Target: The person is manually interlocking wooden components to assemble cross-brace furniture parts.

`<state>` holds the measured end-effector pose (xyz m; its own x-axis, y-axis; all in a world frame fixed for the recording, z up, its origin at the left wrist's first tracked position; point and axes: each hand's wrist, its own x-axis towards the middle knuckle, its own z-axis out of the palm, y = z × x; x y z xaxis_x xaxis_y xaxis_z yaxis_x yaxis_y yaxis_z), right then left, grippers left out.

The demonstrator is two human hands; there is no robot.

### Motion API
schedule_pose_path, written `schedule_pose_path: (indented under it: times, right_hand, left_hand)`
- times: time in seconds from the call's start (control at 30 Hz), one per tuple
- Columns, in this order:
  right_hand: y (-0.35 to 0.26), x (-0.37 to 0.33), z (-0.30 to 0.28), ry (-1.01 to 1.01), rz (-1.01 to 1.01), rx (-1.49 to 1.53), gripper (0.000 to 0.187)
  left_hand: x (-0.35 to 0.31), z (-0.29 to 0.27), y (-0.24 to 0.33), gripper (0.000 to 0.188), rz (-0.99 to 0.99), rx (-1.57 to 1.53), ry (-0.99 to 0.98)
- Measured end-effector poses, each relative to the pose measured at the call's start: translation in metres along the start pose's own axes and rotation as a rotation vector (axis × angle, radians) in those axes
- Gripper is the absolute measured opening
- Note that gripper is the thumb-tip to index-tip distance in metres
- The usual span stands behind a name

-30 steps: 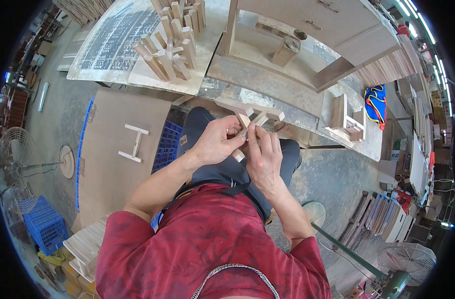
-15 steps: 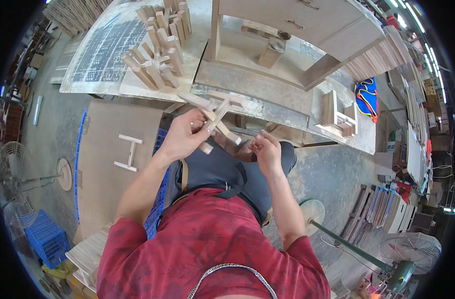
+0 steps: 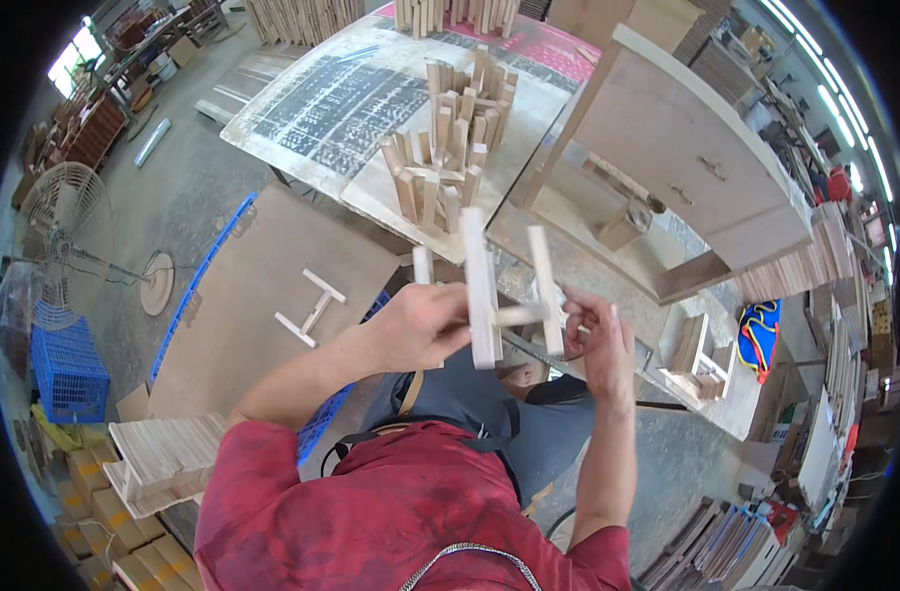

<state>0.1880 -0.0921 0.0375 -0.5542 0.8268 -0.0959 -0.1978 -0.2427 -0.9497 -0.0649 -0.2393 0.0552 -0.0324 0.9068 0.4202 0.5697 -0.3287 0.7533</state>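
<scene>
My left hand (image 3: 425, 325) is closed on a pale wooden frame (image 3: 481, 295), made of upright bars joined by a short crossbar, and holds it in the air above my lap. Its fingertips are partly hidden behind the bars. Beside the frame's right bar is my right hand (image 3: 600, 340), its fingers bent and apart; whether they touch the wood I cannot tell. On the brown board to my left lies an H-shaped wooden piece (image 3: 315, 307). A cluster of upright wooden frames (image 3: 450, 148) stands on the worktable ahead.
An open wooden cabinet (image 3: 681, 167) stands on the worktable (image 3: 302, 118), at the right. Near its front edge are a small wooden frame (image 3: 701, 360) and a blue cloth item (image 3: 758, 335). At left stand a fan (image 3: 66, 212), a blue crate (image 3: 67, 364) and stacked wooden strips (image 3: 169, 453).
The wooden frame has been raised and turned so its bars stand upright. Both my hands have moved up and to the right in the picture. The view has swung leftward.
</scene>
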Motion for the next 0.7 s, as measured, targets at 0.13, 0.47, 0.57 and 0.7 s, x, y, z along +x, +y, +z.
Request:
schedule_pose_path:
  times: [0.13, 0.47, 0.57, 0.7]
  right_hand:
    - [-0.062, 0.044, 0.041, -0.328, 0.085, -0.329, 0.031]
    - [-0.117, 0.145, 0.117, -0.192, -0.563, -0.475, 0.031]
    - [-0.097, 0.185, 0.148, -0.285, -0.537, -0.484, 0.035]
    - [-0.074, 0.222, 0.139, -0.331, -0.382, -0.597, 0.036]
  left_hand:
    - [0.017, -0.024, 0.003, 0.038, 0.502, 0.408, -0.062]
    - [-0.017, -0.11, -0.065, 0.024, 0.1, 0.405, 0.613]
    - [-0.029, -0.079, -0.129, 0.037, -0.414, 0.02, 0.635]
    - [-0.002, -0.025, -0.14, 0.09, -0.542, 0.285, 0.481]
